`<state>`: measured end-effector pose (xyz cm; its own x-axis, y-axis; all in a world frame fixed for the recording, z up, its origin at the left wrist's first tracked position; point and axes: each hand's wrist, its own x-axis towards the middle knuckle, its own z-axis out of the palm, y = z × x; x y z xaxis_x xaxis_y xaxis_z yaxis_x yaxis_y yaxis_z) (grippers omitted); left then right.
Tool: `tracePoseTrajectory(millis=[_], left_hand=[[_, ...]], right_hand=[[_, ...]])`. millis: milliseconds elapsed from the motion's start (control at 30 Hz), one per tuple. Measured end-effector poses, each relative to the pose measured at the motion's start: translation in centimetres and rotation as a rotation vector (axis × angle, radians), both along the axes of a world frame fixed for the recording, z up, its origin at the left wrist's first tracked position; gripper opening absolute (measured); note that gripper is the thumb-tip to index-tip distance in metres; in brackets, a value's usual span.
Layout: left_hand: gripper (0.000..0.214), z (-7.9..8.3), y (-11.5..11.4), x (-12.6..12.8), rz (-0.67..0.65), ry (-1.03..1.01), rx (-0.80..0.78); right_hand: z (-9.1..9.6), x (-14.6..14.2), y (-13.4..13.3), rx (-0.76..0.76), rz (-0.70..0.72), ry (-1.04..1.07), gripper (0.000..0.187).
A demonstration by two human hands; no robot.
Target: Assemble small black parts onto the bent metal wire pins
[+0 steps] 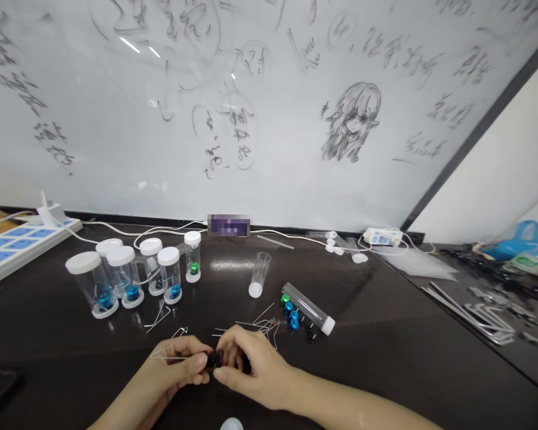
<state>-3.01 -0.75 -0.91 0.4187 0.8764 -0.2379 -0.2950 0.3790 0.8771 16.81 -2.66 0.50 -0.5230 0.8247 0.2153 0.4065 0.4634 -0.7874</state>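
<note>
My left hand (176, 365) and my right hand (246, 367) meet at the near edge of the dark table (385, 334). Both are pinched together on a small black part (215, 360). A thin wire lead (170, 356) runs left from my left fingertips. Just beyond the hands lie loose LEDs with wire legs (262, 324), several blue and green knobs (291, 313), and a clear tube (308, 307) lying on its side with a white cap.
Several capped clear vials (130, 275) with blue or green knobs stand at the left. An open tube (259, 275) stands mid-table. A white power strip (22, 242) lies far left, a whiteboard behind, loose caps (341, 248) and metal parts (479, 313) to the right.
</note>
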Motion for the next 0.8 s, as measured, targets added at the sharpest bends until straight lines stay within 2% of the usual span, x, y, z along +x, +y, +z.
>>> tracePoseTrajectory(millis=[133, 300, 567, 700, 800], left_hand=[[0.024, -0.50, 0.16, 0.03, 0.007, -0.009, 0.000], [0.024, -0.85, 0.16, 0.05, 0.001, 0.005, -0.006], [0.027, -1.07, 0.29, 0.05, 0.001, 0.022, 0.021], [0.027, -0.66, 0.15, 0.01, -0.045, 0.018, 0.064], [0.026, -0.34, -0.06, -0.06, -0.056, 0.014, 0.034]], right_hand=[[-0.08, 0.09, 0.14, 0.067, -0.020, -0.029, 0.020], [-0.42, 0.10, 0.43, 0.100, -0.026, -0.078, 0.036], [-0.31, 0.11, 0.04, 0.121, -0.047, -0.082, 0.021], [-0.34, 0.16, -0.15, 0.148, -0.043, -0.065, 0.020], [-0.54, 0.22, -0.11, 0.149, -0.024, -0.059, 0.022]])
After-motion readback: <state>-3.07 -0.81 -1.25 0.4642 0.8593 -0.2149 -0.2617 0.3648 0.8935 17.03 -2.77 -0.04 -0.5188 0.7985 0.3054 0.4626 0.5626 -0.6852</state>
